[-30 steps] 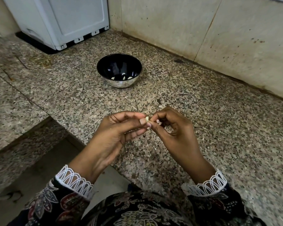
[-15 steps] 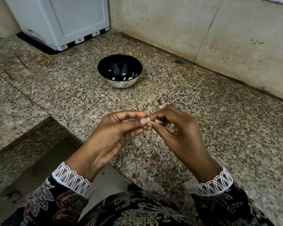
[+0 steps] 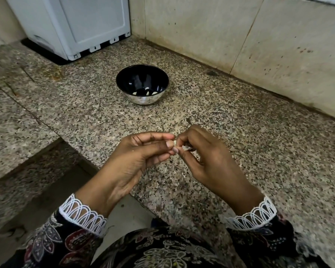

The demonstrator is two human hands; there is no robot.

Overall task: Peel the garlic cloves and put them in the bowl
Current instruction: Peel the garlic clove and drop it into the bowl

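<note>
Head view: both hands, left hand [image 3: 135, 151] and right hand [image 3: 207, 157], pinch one garlic clove [image 3: 175, 142] above the table [image 3: 259, 151]; peel with small nail strokes, steadying the clove.

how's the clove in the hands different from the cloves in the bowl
The clove is pinched between both hands, left hand and right hand, above the counter; the cloves in the bowl lie loose on its bottom. The held clove is mostly hidden by fingertips; the bowl's cloves show plainly. All look pale.
</note>
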